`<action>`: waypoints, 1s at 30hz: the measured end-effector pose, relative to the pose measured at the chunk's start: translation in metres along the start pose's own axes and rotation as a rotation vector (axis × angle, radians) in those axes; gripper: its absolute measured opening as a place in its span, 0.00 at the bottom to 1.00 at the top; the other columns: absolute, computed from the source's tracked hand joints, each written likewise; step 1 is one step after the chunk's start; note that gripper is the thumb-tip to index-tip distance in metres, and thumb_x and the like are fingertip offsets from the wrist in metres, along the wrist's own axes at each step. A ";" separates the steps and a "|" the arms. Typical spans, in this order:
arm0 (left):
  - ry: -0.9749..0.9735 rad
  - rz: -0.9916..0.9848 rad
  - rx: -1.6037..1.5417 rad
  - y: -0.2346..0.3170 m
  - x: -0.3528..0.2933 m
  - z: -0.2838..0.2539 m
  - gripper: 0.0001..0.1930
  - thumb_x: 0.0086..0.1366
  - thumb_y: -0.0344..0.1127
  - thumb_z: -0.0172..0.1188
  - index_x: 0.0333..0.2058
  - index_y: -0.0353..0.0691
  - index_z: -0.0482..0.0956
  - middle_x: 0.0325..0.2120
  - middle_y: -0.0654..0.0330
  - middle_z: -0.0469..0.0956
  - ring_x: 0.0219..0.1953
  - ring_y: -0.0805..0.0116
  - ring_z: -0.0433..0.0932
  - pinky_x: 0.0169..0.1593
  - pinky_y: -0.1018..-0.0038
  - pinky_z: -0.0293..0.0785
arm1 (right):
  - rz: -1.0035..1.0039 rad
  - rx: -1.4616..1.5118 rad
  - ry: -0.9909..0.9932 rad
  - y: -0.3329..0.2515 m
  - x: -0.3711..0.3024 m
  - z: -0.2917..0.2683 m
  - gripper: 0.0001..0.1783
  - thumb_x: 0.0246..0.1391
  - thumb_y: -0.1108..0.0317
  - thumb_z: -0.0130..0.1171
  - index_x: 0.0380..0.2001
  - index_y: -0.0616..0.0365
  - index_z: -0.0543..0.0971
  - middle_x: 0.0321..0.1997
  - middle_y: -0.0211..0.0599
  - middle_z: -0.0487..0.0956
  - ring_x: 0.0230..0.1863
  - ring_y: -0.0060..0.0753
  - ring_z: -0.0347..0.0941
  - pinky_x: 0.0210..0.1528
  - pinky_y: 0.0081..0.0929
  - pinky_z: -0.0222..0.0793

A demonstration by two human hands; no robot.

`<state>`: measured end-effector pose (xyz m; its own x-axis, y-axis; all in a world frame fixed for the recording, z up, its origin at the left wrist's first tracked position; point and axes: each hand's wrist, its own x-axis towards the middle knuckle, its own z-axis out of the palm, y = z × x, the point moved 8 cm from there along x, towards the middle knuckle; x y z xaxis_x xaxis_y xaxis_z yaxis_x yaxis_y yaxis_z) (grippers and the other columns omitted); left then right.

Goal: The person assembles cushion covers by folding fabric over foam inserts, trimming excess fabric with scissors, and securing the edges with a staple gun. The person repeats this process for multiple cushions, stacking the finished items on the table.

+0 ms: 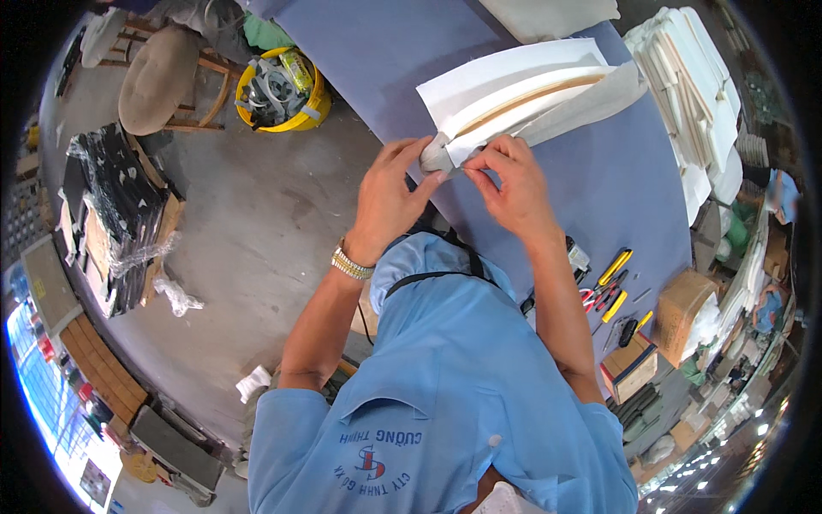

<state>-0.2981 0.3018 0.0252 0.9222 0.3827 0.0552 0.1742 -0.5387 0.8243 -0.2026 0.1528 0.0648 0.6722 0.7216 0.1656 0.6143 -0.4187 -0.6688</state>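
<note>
A long curved panel lies on the blue-grey covered table (591,180), with a light wooden strip (531,97) along its length. White cloth (497,75) stands up on its far side, and a greyish cloth flap (582,104) spreads on the near side. My left hand (396,190) is wrapped round the panel's near left end, thumb below and fingers over the top. Close beside it, my right hand (514,184) pinches the cloth edge at that same end between thumb and fingertips. Whether those fingertips also hold something small is hidden.
Pliers and cutters with yellow and red handles (610,287) lie on the table right of my forearm, near a cardboard box (687,315). White padded pieces (685,86) are stacked far right. A yellow bucket (318,107) and a round-seat stool (158,81) stand left on the floor.
</note>
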 end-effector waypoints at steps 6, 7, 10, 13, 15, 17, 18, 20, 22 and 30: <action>-0.089 0.068 -0.035 0.022 0.015 0.017 0.26 0.61 0.38 0.72 0.56 0.33 0.79 0.50 0.45 0.83 0.38 0.52 0.85 0.40 0.65 0.81 | 0.052 0.028 -0.099 0.005 -0.003 -0.015 0.04 0.50 0.73 0.68 0.29 0.54 0.82 0.35 0.35 0.76 0.41 0.47 0.73 0.45 0.41 0.70; -0.079 0.102 -0.022 0.025 0.011 0.018 0.26 0.61 0.37 0.72 0.56 0.33 0.79 0.51 0.45 0.82 0.37 0.53 0.86 0.39 0.65 0.82 | 0.058 0.035 -0.106 0.005 -0.006 -0.016 0.04 0.50 0.73 0.68 0.29 0.53 0.82 0.35 0.35 0.76 0.41 0.46 0.73 0.45 0.41 0.70; -0.104 0.114 -0.033 0.024 0.007 0.020 0.26 0.61 0.36 0.71 0.57 0.34 0.78 0.54 0.46 0.82 0.35 0.54 0.86 0.34 0.68 0.82 | 0.071 0.051 -0.127 0.005 -0.011 -0.013 0.04 0.49 0.74 0.67 0.29 0.54 0.82 0.35 0.35 0.76 0.42 0.46 0.73 0.47 0.41 0.70; -0.120 0.116 -0.039 0.022 0.007 0.021 0.27 0.62 0.34 0.71 0.59 0.35 0.78 0.55 0.48 0.81 0.33 0.56 0.87 0.30 0.70 0.81 | 0.055 0.050 -0.137 0.006 -0.011 -0.011 0.04 0.48 0.74 0.68 0.29 0.54 0.82 0.35 0.34 0.76 0.42 0.45 0.73 0.48 0.41 0.70; -0.120 0.127 -0.029 0.025 0.009 0.021 0.27 0.62 0.34 0.70 0.60 0.36 0.77 0.56 0.49 0.81 0.33 0.56 0.87 0.30 0.70 0.82 | 0.039 0.054 -0.131 0.007 -0.010 -0.012 0.04 0.48 0.73 0.68 0.29 0.54 0.82 0.36 0.34 0.76 0.43 0.44 0.73 0.49 0.41 0.69; -0.121 0.135 -0.014 0.028 0.010 0.020 0.27 0.62 0.33 0.70 0.61 0.37 0.77 0.57 0.50 0.80 0.35 0.56 0.87 0.31 0.69 0.82 | 0.031 0.079 -0.120 0.010 -0.010 -0.011 0.04 0.49 0.73 0.68 0.29 0.54 0.82 0.36 0.34 0.76 0.43 0.44 0.73 0.49 0.41 0.69; -0.112 0.152 -0.009 0.029 0.011 0.020 0.27 0.62 0.32 0.70 0.61 0.37 0.77 0.57 0.50 0.80 0.36 0.56 0.87 0.32 0.69 0.82 | 0.027 0.092 -0.114 0.011 -0.011 -0.010 0.04 0.49 0.72 0.68 0.29 0.54 0.82 0.36 0.34 0.76 0.43 0.44 0.73 0.49 0.41 0.69; -0.096 0.187 0.000 0.031 0.010 0.020 0.27 0.62 0.31 0.70 0.61 0.38 0.77 0.57 0.51 0.80 0.38 0.57 0.88 0.32 0.69 0.83 | 0.012 0.108 -0.087 0.011 -0.012 -0.010 0.04 0.49 0.72 0.68 0.30 0.54 0.82 0.35 0.34 0.76 0.42 0.44 0.73 0.49 0.42 0.69; -0.096 0.180 0.024 0.031 0.010 0.020 0.28 0.62 0.31 0.70 0.61 0.39 0.77 0.58 0.51 0.80 0.40 0.57 0.88 0.33 0.70 0.83 | 0.016 0.115 -0.071 0.010 -0.013 -0.012 0.04 0.50 0.72 0.68 0.31 0.53 0.83 0.36 0.34 0.76 0.42 0.45 0.73 0.49 0.41 0.70; -0.114 0.088 0.023 0.030 -0.004 0.025 0.30 0.59 0.25 0.67 0.62 0.42 0.77 0.60 0.52 0.78 0.46 0.57 0.87 0.37 0.71 0.85 | 0.279 0.841 0.097 0.046 -0.080 -0.049 0.11 0.62 0.69 0.65 0.46 0.59 0.84 0.48 0.38 0.84 0.48 0.32 0.81 0.51 0.29 0.74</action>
<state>-0.2875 0.2656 0.0353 0.9672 0.2466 0.0612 0.0978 -0.5837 0.8061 -0.2072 0.0487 0.0563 0.8076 0.5878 -0.0476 -0.0579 -0.0012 -0.9983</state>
